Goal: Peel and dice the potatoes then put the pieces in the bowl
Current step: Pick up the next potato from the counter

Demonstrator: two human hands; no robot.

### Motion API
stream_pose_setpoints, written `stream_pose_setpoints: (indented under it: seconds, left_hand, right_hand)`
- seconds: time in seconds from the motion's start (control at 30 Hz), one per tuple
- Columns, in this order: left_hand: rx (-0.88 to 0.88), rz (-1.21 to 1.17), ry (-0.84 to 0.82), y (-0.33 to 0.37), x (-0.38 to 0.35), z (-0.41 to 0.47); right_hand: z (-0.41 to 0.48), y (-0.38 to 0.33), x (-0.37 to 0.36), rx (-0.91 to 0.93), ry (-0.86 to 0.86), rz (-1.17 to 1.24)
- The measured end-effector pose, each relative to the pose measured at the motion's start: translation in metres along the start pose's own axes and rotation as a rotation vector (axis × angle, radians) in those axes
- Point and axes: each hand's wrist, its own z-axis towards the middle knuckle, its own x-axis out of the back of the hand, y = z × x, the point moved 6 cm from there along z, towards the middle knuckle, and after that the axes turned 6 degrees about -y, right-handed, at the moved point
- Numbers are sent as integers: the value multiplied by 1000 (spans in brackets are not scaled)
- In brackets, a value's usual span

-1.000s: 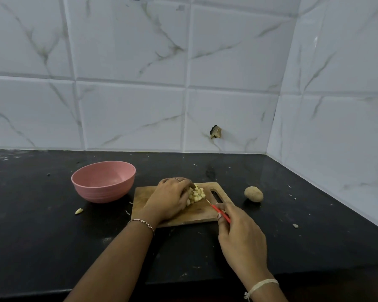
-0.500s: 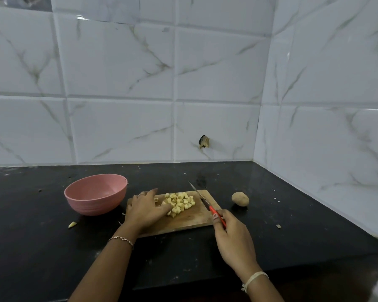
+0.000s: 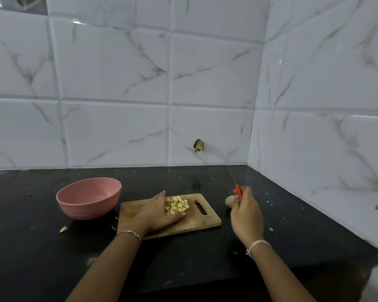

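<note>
A pile of yellow potato dice [image 3: 176, 205] lies on the wooden cutting board [image 3: 205, 221]. My left hand [image 3: 158, 212] rests on the board, its fingers and thumb cupped round the left side of the pile. My right hand [image 3: 246, 215] is off the board to the right and grips a red-handled knife [image 3: 236, 188], blade pointing up and away. A whole unpeeled potato [image 3: 230, 201] sits on the counter, partly hidden behind that hand. The pink bowl [image 3: 88, 198] stands left of the board, and I see no pieces in it.
The black counter [image 3: 52, 247] runs into a tiled corner at the right. A potato scrap [image 3: 63, 229] lies in front of the bowl, with small bits scattered at the right. A hole [image 3: 198, 145] marks the back wall.
My right hand has carried the knife off the board to the right, in front of the whole potato. My left hand has closed in round the diced pile.
</note>
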Motion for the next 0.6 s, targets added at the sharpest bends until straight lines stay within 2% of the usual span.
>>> stream_pose_setpoints:
  seconds: [0.17,0.37,0.6]
  left_hand:
    - [-27,-9,8,11,-2,10]
    - [-47,-30,24,10,-1,22]
    - [-72,-12,58,13,1,29]
  right_hand:
    - [26,18,5,-40,128,-37]
    - [41,43,-5,-113,111,-65]
    - [43,43,-11,-95,82,-166]
